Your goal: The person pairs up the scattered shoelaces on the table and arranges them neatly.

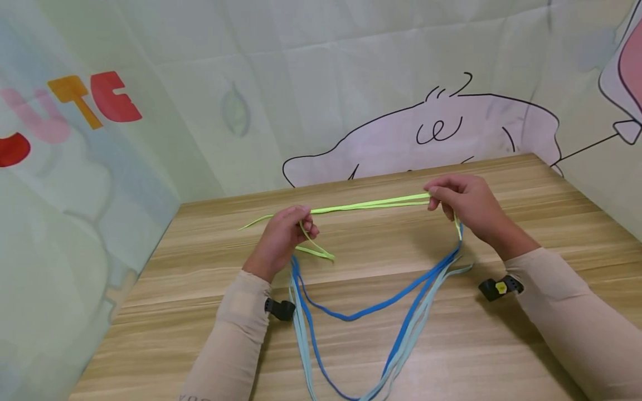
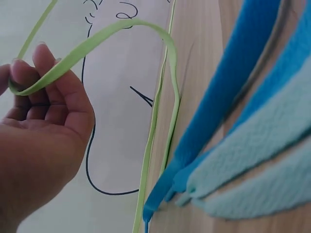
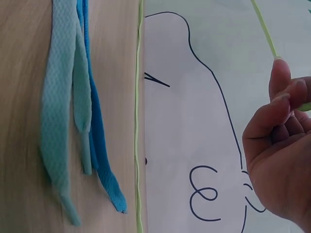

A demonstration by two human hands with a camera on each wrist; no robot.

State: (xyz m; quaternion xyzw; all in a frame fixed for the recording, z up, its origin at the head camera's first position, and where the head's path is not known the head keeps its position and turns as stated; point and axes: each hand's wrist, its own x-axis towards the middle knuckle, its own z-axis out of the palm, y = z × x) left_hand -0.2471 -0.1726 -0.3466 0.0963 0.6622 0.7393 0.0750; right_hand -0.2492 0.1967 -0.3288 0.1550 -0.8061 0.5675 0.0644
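Yellow-green shoelace strands [image 1: 371, 205] run nearly straight between two hands above the far part of the table. My left hand [image 1: 286, 236] pinches the lace between thumb and fingers; one thin end sticks out to its left, and a loop dangles below. In the left wrist view the green lace [image 2: 92, 43] curves over from those fingers. The right hand [image 1: 463, 203] grips the other side with thumb and forefinger, a short green piece hanging beneath it. Nearer me, blue shoelaces [image 1: 346, 317] and pale blue shoelaces [image 1: 302, 334] form a deep U, their ends below both hands.
The wood-grain table [image 1: 210, 312] extends under both arms. A printed backdrop [image 1: 321, 100] with cartoon drawings rises behind its far edge and at the sides. A black strap camera [image 1: 281, 309] sits on the left wrist, another [image 1: 496, 287] on the right.
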